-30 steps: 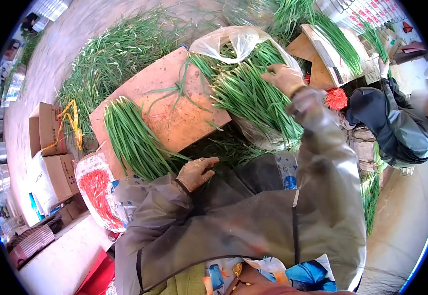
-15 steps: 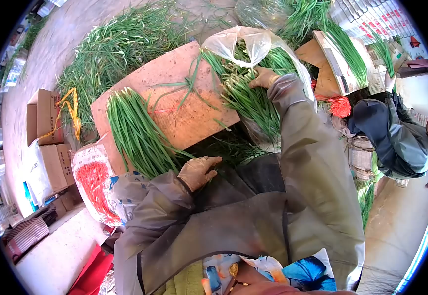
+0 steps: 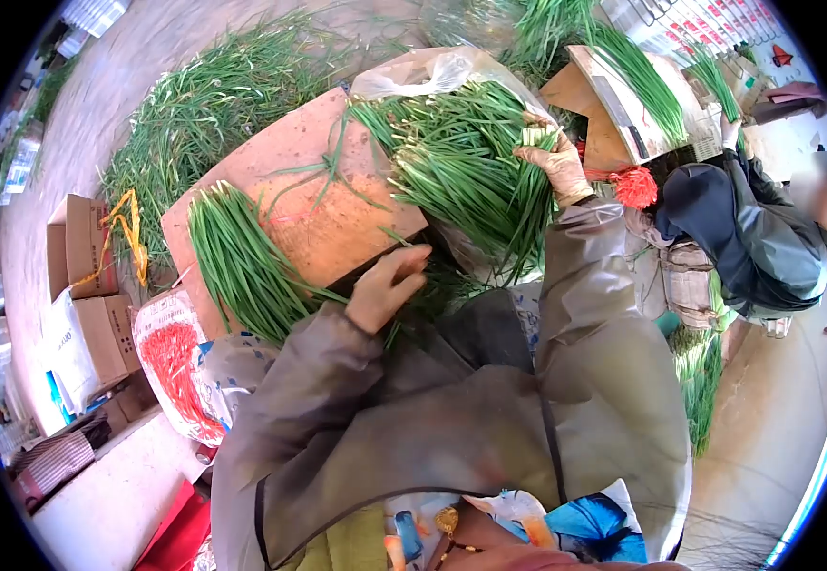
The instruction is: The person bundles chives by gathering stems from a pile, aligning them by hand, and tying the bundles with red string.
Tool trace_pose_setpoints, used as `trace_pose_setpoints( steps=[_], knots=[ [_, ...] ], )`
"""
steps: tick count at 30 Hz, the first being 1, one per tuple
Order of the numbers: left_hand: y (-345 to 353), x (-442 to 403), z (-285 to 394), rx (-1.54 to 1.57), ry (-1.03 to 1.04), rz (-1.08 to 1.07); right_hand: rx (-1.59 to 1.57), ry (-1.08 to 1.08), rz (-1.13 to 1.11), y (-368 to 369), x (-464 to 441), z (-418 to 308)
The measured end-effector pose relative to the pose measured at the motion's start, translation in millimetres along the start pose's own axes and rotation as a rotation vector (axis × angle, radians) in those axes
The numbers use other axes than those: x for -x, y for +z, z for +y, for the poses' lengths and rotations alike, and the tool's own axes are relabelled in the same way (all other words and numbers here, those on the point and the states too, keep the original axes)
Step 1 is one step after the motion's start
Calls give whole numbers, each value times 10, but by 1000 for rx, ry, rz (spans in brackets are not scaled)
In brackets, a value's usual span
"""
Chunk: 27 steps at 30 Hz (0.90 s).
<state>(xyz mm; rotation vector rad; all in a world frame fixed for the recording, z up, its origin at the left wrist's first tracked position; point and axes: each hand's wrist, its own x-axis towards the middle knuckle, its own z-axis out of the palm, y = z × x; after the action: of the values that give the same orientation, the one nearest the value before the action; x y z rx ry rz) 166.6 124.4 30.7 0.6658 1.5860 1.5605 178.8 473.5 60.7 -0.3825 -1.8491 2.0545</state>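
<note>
My gloved right hand [image 3: 564, 169] is closed round a small bunch of garlic chives [image 3: 539, 190], gripped near the pale cut ends, with the green leaves hanging down. Beneath and beside it lies a large heap of chives [image 3: 461, 143] in a clear plastic bag [image 3: 413, 78]. My left hand [image 3: 389, 288] hovers by the near edge of a brown board [image 3: 337, 233], holding nothing, its fingers slightly bent and apart from the thumb. On the board's left side rests a thick pile of chives [image 3: 242, 257], and a few loose leaves [image 3: 332, 167] lie across its middle.
Loose greens [image 3: 214, 114] cover the floor beyond the board. At left stand cardboard boxes [image 3: 99, 324] with yellow strapping [image 3: 133, 233], and a white sack with red ties [image 3: 180, 366]. Another person [image 3: 756, 238] works at right beside a second board with chives [image 3: 637, 86].
My right hand has moved right out of the heap and now has a bunch of chives in it. My left hand has risen slightly; the view has shifted a little.
</note>
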Motion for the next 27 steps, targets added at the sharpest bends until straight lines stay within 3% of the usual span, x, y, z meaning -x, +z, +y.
trace_pose_setpoints(
  steps=[2,4,6,8,10,12,13,14,16,17,18,20,21,22,24,26,27],
  knots=[
    [358,-453,167,221,69,-45,75,-109,-12,19,113,-119],
    [648,-891,129,-262,271,60,40,-123,-17,100,239,-295],
    [924,-1137,270,-306,282,64,7,-144,-26,232,331,-575],
    [1162,-1267,288,182,405,-63,-112,-50,-38,428,411,-963],
    [1298,-1164,456,553,309,-104,-120,31,-121,576,375,-1180],
    [1223,-972,701,705,68,-193,-63,49,-140,790,367,-1274],
    [1262,-840,785,808,65,-136,210,-116,-161,797,288,-1123],
    [1256,-735,778,882,53,-127,637,-117,-186,717,277,-1097],
    [1241,-607,794,1104,82,-190,1072,-201,19,942,708,-1514],
    [1210,-583,695,1182,36,-175,966,-55,79,753,780,-1431],
    [1242,-581,614,1345,52,-135,748,-99,81,621,953,-1322],
    [1194,-599,586,1536,151,-111,809,0,-108,654,1486,-1252],
    [1197,-638,565,1624,124,16,1131,50,-267,684,1707,-1202],
    [1172,-667,526,1681,144,23,1234,49,-266,702,1885,-1022],
    [1205,-627,572,1692,5,177,1456,600,-263,971,1753,-1336],
    [1208,-655,672,1724,145,167,1591,147,-253,790,1588,-1370],
    [1166,-656,773,1761,218,126,1642,66,-296,880,1454,-1545]
  ],
)
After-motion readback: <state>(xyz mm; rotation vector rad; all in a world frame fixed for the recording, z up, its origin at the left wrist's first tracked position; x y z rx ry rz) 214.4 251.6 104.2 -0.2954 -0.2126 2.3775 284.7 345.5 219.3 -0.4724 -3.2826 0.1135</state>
